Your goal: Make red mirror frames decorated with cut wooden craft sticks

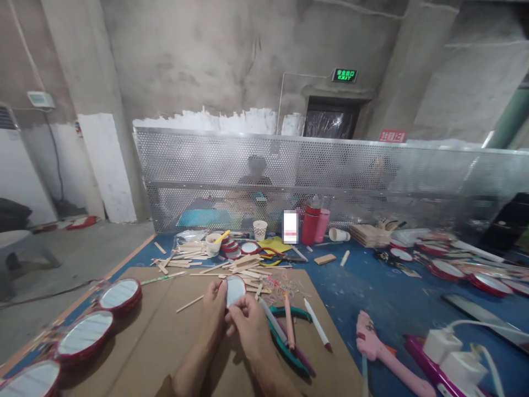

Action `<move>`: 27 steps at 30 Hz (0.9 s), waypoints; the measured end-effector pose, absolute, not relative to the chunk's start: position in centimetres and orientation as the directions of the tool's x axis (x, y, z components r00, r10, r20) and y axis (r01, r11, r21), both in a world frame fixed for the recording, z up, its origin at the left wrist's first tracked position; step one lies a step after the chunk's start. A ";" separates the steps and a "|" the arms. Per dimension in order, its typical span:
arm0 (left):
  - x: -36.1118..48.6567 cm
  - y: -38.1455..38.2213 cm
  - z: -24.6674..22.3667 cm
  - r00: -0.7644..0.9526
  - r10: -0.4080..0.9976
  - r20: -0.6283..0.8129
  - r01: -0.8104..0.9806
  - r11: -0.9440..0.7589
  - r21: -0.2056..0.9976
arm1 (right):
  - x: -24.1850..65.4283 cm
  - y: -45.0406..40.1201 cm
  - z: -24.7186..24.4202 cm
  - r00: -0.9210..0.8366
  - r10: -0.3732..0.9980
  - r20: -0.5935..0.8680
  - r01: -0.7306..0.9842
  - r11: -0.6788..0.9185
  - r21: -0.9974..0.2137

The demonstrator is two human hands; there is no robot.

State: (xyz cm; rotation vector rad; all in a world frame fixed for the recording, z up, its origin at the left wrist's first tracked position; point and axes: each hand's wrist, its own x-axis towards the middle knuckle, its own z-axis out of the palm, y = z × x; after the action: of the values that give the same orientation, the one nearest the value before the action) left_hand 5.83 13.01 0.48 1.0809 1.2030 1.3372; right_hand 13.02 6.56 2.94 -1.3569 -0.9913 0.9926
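Observation:
A small red-rimmed drum [236,290] with a white face is tilted up in my left hand [215,309], whose fingers wrap round its left edge. My right hand [248,322] is closed in a pinch against the drum's lower rim; whatever is between those fingertips is hidden. A thin wooden stick [190,304] points out to the left from behind my left hand. Just right of my right hand lie green-handled pliers [289,353], a white marker [317,324] and a pinkish stick-like tool [288,322]. Small coloured rubber bands [283,289] are scattered beyond them.
Stacked red-rimmed drums [85,333] line the left side of the cardboard sheet [152,331]. Wooden sticks [243,264] are heaped ahead. A pink glue gun [384,353] and a power strip [425,358] with chargers lie right. Bottles [311,226] stand before a perforated metal screen [198,165].

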 end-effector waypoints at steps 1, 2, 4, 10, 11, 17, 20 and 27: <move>5.8 13.1 0.5 -0.103 0.995 -0.006 -0.102 -0.005 0.995 | 13.1 6.6 3.1 0.297 0.955 -0.009 0.002 -0.010 -1.000; 5.8 13.1 0.4 -0.105 0.994 -0.006 -0.100 -0.004 0.995 | 13.2 6.6 3.3 0.304 0.953 -0.009 -0.012 -0.006 -1.000; 5.8 13.2 0.4 -0.114 0.994 0.007 -0.104 -0.019 0.994 | 13.4 6.6 3.7 0.316 0.949 -0.004 -0.044 0.010 -0.999; 5.8 13.4 0.1 -0.133 0.991 0.034 -0.104 -0.048 0.993 | 13.6 6.7 3.9 0.358 0.933 0.037 -0.129 0.088 -0.988; 5.8 13.4 0.0 -0.134 0.990 0.031 -0.107 -0.046 0.993 | 13.6 6.7 3.9 0.363 0.931 0.040 -0.131 0.093 -0.987; 5.2 14.3 -0.1 -0.131 0.991 -0.034 -0.146 0.015 0.989 | 14.0 6.5 4.2 0.379 0.924 0.043 -0.105 0.089 -0.991; 4.2 14.9 0.4 -0.084 0.996 -0.040 -0.055 0.035 0.998 | 14.4 6.5 4.2 0.416 0.907 0.057 -0.085 0.101 -0.991; 5.0 14.1 1.1 0.143 0.990 0.009 -0.030 -0.005 1.000 | 15.3 7.1 3.3 0.499 0.850 0.169 0.015 0.187 -0.982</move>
State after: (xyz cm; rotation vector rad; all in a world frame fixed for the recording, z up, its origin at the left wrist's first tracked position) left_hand 4.97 14.14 1.13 1.2568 1.0780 1.1218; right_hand 15.31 7.10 3.30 -1.2533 -0.8795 0.7096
